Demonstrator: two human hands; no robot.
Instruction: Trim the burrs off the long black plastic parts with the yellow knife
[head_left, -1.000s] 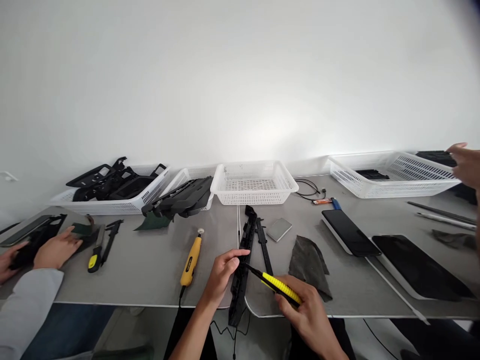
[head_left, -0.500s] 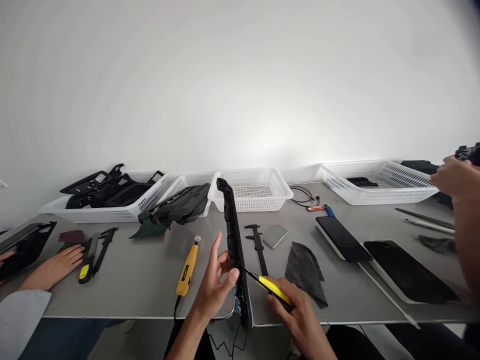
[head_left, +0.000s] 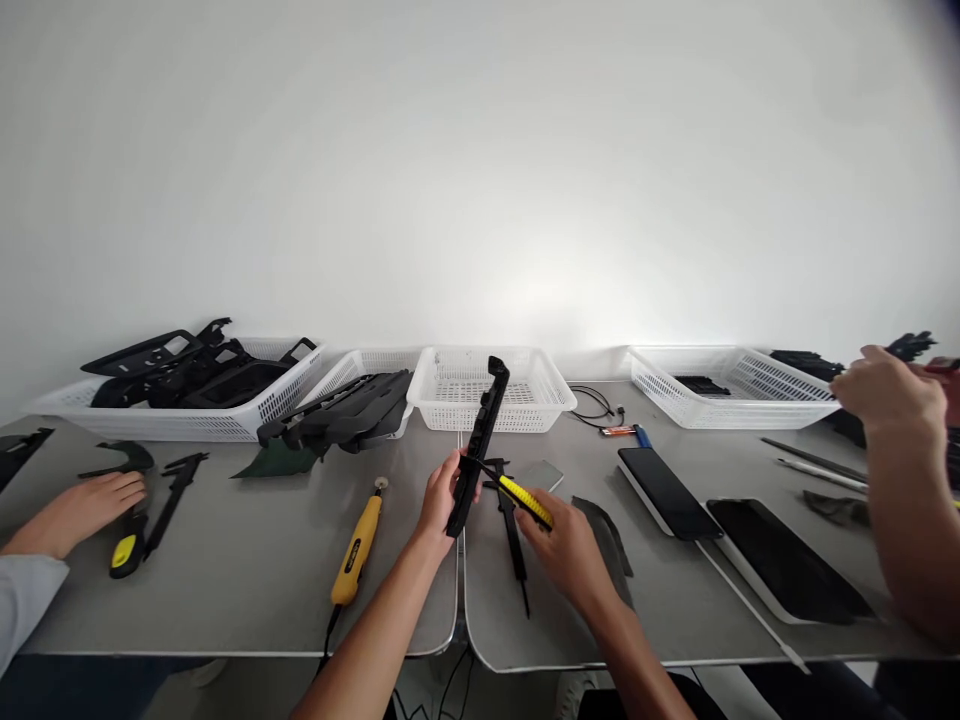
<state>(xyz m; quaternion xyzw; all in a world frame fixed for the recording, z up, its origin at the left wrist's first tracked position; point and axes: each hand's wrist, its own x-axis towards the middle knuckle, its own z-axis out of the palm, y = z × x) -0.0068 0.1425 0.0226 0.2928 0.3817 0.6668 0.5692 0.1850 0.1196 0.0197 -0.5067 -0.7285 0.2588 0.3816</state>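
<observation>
My left hand [head_left: 437,503] grips a long, narrow black plastic part [head_left: 487,405] near its lower end, holding it tilted above the table with its top leaning right. A yellow utility knife [head_left: 529,500] is in my right hand [head_left: 564,545], its blade end at the part's right side beside my left fingers. Whether the blade touches the part, I cannot tell. Below the knife lies a black caliper [head_left: 515,545], with a grey block [head_left: 545,474] partly behind it. A dark grey cloth [head_left: 604,530] is beside my right hand. A yellow rotary tool [head_left: 358,550] rests left of my left arm.
Along the wall stand a white basket [head_left: 559,410], another with black parts [head_left: 247,430], and one at right [head_left: 735,412]. Two dark-screened devices lie right, the nearer [head_left: 787,560] by a white cable. Co-workers' hands show at left [head_left: 105,505] and right [head_left: 892,400]. A seam divides the table [head_left: 225,600].
The black part has swung from leaning left to leaning right and lifted away from the table's front edge. My left fingers have closed round it. The knife has moved with it.
</observation>
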